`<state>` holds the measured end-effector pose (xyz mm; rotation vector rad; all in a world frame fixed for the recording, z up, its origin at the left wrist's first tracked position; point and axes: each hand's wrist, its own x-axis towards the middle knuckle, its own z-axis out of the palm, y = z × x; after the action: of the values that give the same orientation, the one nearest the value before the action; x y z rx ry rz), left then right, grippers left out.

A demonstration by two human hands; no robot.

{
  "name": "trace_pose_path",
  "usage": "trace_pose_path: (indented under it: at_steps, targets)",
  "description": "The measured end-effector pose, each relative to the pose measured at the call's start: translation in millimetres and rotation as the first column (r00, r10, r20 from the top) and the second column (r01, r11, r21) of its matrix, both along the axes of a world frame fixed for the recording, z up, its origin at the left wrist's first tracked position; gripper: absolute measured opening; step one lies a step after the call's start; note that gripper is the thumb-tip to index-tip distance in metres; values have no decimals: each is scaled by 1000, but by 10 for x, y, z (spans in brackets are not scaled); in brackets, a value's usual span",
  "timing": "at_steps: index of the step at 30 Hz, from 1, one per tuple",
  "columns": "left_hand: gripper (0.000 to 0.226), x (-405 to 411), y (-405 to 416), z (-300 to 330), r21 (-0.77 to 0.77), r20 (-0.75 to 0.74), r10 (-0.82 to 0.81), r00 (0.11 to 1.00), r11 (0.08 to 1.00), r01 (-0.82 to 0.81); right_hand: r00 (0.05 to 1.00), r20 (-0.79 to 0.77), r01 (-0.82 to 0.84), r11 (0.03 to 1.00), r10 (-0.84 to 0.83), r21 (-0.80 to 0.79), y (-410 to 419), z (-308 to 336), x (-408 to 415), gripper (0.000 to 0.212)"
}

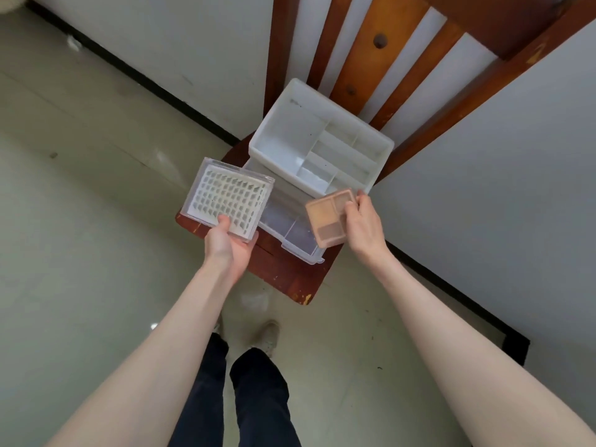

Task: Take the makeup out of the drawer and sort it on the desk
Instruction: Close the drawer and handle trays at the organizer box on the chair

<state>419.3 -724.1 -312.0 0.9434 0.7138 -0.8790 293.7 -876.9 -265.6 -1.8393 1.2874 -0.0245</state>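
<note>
At the left, a clear case with a white grid insert (227, 204) is held up by the left hand (230, 245); the thumb is laid on the case's near edge and the fingers are curled underneath, so the case is clamped between them. It is carried above the near left corner of a wooden chair seat (283, 272), clear of everything else.

In the middle, a white organiser (317, 146) with divided top compartments stands on the seat, and its clear drawer (290, 232) is pulled out toward the person. The 2 drawer sections that can be seen appear empty, though part of the drawer is hidden by the held items.

At the right, a pink palette (332, 217) with 3 visible pans is pinched at its far right corner by the right hand (362, 221), fingers closed on the edge. It is held over the drawer's right end, just in front of the organiser.

No desk is in view. The removal seems done, and the setting-down is judged to be the step in hand. Both items should be kept level while carried. The palette, gripped only at 1 corner, would be better supported from below before it is moved. The 2 should be laid down apart, each with its own kind.
</note>
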Motion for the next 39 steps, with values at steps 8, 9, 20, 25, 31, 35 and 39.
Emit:
trace_pose_path:
  at_steps: [8, 9, 20, 25, 31, 35, 39]
  targets:
    - [41, 26, -451, 37, -76, 12, -25, 1000, 997, 26, 997, 58, 45, 997, -48, 57, -60, -63, -113, 48]
    - [41, 9, -529, 38, -91, 10, -27, 1000, 995, 28, 998, 56, 28, 998, -31, 53, -75, -63, -133, 47]
    - [43, 31, -857, 80, -133, 8, -14, 1000, 991, 15, 999, 13, -37, 996, 36, 85, -139, -12, -175, 43]
    - [39, 151, -573, 205, -30, 63, -171, 983, 984, 173, 997, 45, 60, 993, -65, 101, -71, 193, -118, 18]
    - [31, 479, 232, 702, 227, 264, -402, 877, 909, 348, 984, 152, 65, 985, -89, 158, 301, 762, 252, 18]
    - [24, 812, 973, 1225, 507, 401, -564, 722, 793, 338, 969, 182, -184, 980, 168, 77, 688, 1277, 691, 14]
    - [20, 1154, 1658, 1742, 579, 512, -543, 665, 791, 200, 901, 318, -318, 948, 297, 17, 1144, 1794, 1295, 11]
